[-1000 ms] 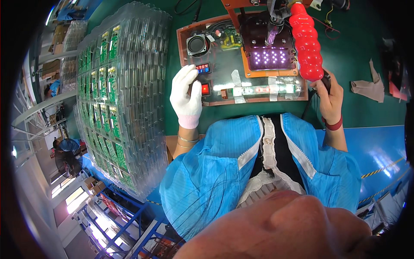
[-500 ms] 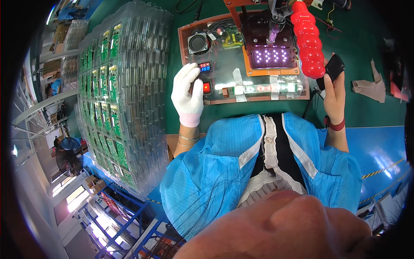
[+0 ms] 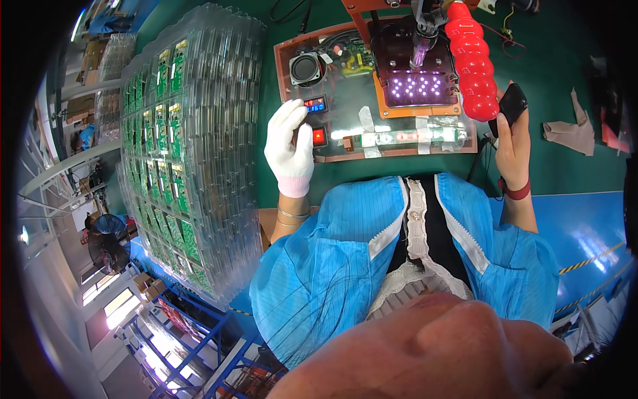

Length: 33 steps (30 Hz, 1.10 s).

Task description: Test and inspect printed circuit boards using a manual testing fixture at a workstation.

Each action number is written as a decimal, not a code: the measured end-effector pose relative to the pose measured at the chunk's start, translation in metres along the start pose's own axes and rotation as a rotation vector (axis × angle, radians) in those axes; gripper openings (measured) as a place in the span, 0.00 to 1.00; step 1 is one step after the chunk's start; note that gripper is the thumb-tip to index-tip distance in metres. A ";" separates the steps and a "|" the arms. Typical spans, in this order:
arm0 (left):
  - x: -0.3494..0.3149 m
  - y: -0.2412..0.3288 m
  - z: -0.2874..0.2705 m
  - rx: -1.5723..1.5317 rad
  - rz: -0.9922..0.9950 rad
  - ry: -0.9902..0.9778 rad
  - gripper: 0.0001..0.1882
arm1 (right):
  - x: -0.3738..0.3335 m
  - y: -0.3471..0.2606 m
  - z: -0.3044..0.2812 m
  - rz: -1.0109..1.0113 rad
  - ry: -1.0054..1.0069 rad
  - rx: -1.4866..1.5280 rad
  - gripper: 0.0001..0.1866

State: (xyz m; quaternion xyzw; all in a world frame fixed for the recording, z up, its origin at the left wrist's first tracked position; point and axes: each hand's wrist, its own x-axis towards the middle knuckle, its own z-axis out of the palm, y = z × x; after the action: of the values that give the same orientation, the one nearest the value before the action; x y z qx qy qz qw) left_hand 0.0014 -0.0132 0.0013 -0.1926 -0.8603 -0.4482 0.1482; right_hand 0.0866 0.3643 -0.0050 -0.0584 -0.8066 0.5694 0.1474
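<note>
My left hand [image 3: 289,147], in a white glove, rests at the left edge of a test fixture [image 3: 345,86] with a clear cover. Its thumb stands apart from the lightly bent fingers, with nothing seen between them. The fingertips are beside a small red-and-blue digital meter [image 3: 316,105], and the thumb is near a red-lit switch [image 3: 319,136]. Bare and wearing a red wristband, my right hand [image 3: 514,149] grips a flat black object [image 3: 512,108], perhaps a phone. Just left of that object hangs a bulbous red lever handle [image 3: 473,63]. White segments glow on a display board [image 3: 417,88] under the press.
Tall stacked clear plastic trays [image 3: 226,146] with green circuit boards [image 3: 177,126] stand at the left. A round speaker [image 3: 306,68] sits on the fixture's upper left. A beige cloth scrap [image 3: 573,130] lies right of my right hand, on the green mat [image 3: 412,171].
My right hand and the black object have shifted slightly left. The lit digits on the display board and the meter differ. My left hand has hardly moved.
</note>
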 end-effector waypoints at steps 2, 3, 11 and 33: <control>0.000 0.000 0.000 -0.005 -0.004 0.001 0.18 | 0.000 0.000 0.000 0.002 0.000 -0.003 0.25; 0.000 0.000 0.000 -0.004 -0.003 0.004 0.18 | 0.000 0.000 0.000 0.002 0.000 -0.005 0.25; 0.000 -0.003 0.003 -0.042 -0.021 0.051 0.16 | -0.001 0.001 0.000 0.001 0.002 0.005 0.25; 0.000 -0.004 0.003 -0.045 -0.013 0.051 0.16 | -0.001 0.001 0.000 -0.011 -0.005 -0.005 0.26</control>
State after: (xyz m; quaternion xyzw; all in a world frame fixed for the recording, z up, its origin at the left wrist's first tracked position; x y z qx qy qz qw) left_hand -0.0003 -0.0129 -0.0033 -0.1787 -0.8472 -0.4731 0.1629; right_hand 0.0871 0.3646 -0.0062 -0.0529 -0.8086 0.5669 0.1483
